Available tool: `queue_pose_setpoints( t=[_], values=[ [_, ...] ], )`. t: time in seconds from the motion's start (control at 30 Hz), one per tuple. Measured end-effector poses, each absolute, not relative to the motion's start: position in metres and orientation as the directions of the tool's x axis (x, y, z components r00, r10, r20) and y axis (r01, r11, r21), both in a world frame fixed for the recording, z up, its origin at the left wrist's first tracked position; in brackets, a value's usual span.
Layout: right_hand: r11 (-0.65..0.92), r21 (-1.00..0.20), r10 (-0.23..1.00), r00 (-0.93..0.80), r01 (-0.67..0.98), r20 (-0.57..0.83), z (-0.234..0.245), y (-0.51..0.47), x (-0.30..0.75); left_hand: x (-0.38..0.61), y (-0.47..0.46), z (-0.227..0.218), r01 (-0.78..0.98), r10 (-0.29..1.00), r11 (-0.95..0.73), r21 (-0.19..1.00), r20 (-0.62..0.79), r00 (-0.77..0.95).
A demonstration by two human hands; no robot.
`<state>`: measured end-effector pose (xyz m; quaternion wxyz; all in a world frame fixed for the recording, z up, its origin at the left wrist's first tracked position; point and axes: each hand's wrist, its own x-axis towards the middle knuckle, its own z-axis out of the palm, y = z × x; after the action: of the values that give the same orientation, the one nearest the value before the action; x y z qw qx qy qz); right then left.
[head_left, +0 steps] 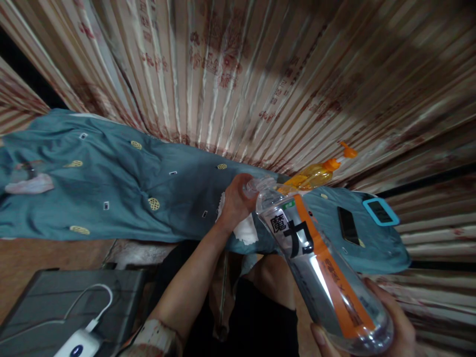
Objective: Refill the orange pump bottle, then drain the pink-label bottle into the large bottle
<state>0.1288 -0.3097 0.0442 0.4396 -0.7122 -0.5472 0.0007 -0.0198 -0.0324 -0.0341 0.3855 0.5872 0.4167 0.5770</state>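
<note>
My right hand (375,327) grips the base of a clear plastic bottle (320,267) with an orange and silver label, tilted so its neck points up and left. My left hand (236,198) is closed around the bottle's mouth, fingers wrapped over the cap area. A white crumpled cloth or tissue (245,229) lies just under the left hand on the blue sheet. Whether the cap is on is hidden by the fingers.
A blue patterned sheet (111,183) covers a bed. On it lie an orange spray bottle (320,172), a dark phone (347,224) and a blue-framed device (381,211). Striped curtains (241,74) hang behind. A power bank with white cable (80,342) rests on a dark box at lower left.
</note>
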Motion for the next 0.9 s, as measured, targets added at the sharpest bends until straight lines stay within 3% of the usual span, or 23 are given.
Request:
queue_pose_setpoints(
  t=[0.17, 0.3, 0.47, 0.63, 0.8, 0.9],
  values=[
    [0.112, -0.433, 0.753, 0.208, 0.895, 0.624, 0.043, -0.308, 0.136, -0.019, -0.031, -0.036, 0.046, 0.934, -0.356, 0.933, 0.357, -0.013],
    [0.016, -0.476, 0.745, 0.307, 0.879, 0.592, 0.044, -0.306, 0.137, -0.019, -0.031, -0.036, 0.051, 0.936, -0.349, 0.936, 0.351, -0.015],
    [0.084, -0.425, 0.778, 0.207, 0.901, 0.594, 0.04, -0.31, 0.14, -0.02, -0.033, -0.033, 0.068, 0.937, -0.347, 0.935, 0.348, -0.005],
    [-0.065, -0.564, 0.731, 0.424, 0.823, 0.535, 0.033, -0.313, 0.136, -0.021, -0.033, -0.033, 0.074, 0.934, -0.356, 0.931, 0.357, -0.001],
    [0.083, -0.482, 0.793, 0.235, 0.872, 0.562, 0.026, -0.317, 0.148, -0.022, -0.031, -0.035, 0.094, 0.934, -0.357, 0.929, 0.359, 0.0],
    [-0.026, -0.539, 0.752, 0.372, 0.842, 0.544, 0.026, -0.317, 0.15, -0.021, -0.03, -0.036, 0.104, 0.929, -0.367, 0.924, 0.369, -0.003]
  ],
)
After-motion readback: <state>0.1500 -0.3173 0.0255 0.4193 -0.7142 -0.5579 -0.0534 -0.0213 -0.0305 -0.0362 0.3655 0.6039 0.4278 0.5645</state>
